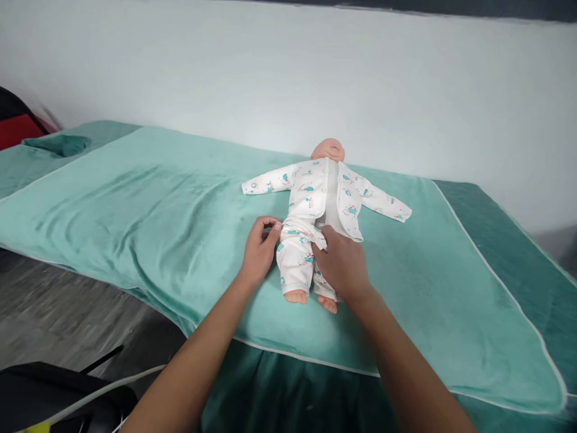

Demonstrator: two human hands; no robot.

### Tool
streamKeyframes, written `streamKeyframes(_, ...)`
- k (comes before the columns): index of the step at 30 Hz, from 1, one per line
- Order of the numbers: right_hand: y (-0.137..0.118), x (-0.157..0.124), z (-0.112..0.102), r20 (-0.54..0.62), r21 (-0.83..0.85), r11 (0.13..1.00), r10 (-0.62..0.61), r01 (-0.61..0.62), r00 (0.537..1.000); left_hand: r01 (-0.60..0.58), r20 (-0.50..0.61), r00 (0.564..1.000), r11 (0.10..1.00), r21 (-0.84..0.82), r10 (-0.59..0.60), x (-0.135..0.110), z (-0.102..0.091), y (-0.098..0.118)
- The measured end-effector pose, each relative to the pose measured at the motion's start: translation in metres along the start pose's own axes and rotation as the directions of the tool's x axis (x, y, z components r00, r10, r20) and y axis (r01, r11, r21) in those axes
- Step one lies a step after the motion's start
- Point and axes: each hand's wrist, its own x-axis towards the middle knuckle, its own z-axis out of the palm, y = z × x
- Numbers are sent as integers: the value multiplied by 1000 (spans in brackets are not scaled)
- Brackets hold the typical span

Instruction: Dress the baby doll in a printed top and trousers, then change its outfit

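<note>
A baby doll (pixel 328 148) lies on its back on a teal towel (pixel 148 222), head toward the wall, bare feet toward me. It wears a white printed jacket (pixel 311 189), open down the front, and matching trousers (pixel 295 264). My left hand (pixel 259 252) pinches the trousers' waistband at the doll's hip nearest that hand. My right hand (pixel 342 261) grips the waistband at the other hip and covers part of the far leg. Both hands are closed on the fabric.
The towel covers a bed with a darker teal sheet (pixel 509 240) against a white wall. A small folded teal cloth (pixel 58 144) lies at the far left by something red. Dark objects and a white cable (pixel 99 394) sit at the lower left over grey floor.
</note>
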Motion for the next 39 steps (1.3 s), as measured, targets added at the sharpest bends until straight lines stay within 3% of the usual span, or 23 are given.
streamKeyframes(5, -3, 4, -2, -7, 70, 995, 74, -73, 997, 124, 65, 992, 958, -258, -111, 25, 14, -2)
streamKeyframes(8, -6, 5, -4, 11, 74, 991, 107, -107, 994, 148, 89, 988, 946, -287, -128, 40, 21, -7)
streamKeyframes(11, -6, 4, -6, 35, 85, 990, 111, -113, 993, 168, 184, 976, 937, -306, -116, 49, 21, -12)
streamKeyframes(16, 1, -2, -8, 46, 155, 987, 40, -47, 998, 150, 305, 950, 960, -234, -74, 49, 16, -11)
streamKeyframes(20, 7, -4, -9, 60, 342, 939, 0, -20, 998, 56, 306, 951, 998, -31, -44, 47, 19, -2)
streamKeyframes(24, 11, -4, -8, 2, 621, 783, -42, 32, 999, -156, 362, 929, 966, 207, 72, 54, 22, 12)
streamKeyframes(27, 9, -3, -8, -69, 750, 656, -40, 78, 997, -357, 434, 882, 860, 365, 182, 63, 25, 24)
streamKeyframes(30, 8, 3, -10, -148, 801, 583, -25, 134, 989, -489, 474, 849, 687, 537, 233, 69, 32, 33)
streamKeyframes(31, 9, 7, -11, -199, 777, 609, -1, 159, 980, -512, 478, 845, 625, 589, 241, 71, 35, 35)
streamKeyframes(33, 15, 17, -12, -349, 633, 752, 65, 184, 935, -547, 493, 833, 511, 663, 252, 74, 41, 38)
streamKeyframes(35, 22, 29, -12, -460, 413, 903, 98, 115, 882, -585, 536, 809, 429, 689, 242, 77, 48, 39)
streamKeyframes(36, 25, 35, -12, -469, 311, 949, 98, 59, 878, -598, 558, 798, 408, 690, 226, 78, 51, 39)
streamKeyframes(39, 27, 49, -9, -353, 116, 991, 107, -71, 930, -596, 583, 793, 419, 685, 175, 80, 57, 38)
